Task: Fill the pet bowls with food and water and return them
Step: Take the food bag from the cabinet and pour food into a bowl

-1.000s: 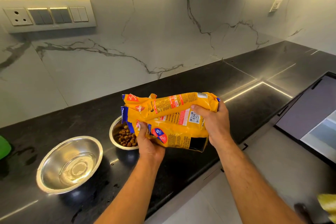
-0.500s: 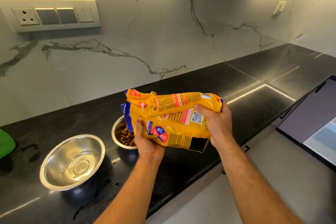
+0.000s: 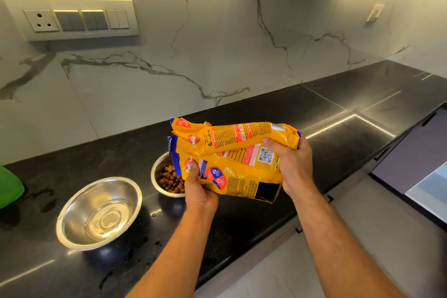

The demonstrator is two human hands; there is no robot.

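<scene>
Little has shifted since the earlier frame: both hands keep the food bag tipped over the kibble bowl. On the black desk stand 2 steel bowls; the water bowl sits left of the kibble bowl. Above it, the yellow food bag lies sideways, its open end over the kibble. Right hand clenches its bottom end; left hand pinches its open edge.

The food bag is showing yellow-orange with blue edging, red panels and black print. Brown kibble is lying in a silver bowl, and another silver bowl is shining on the black speckled surface. White wall is carrying grey veins.
</scene>
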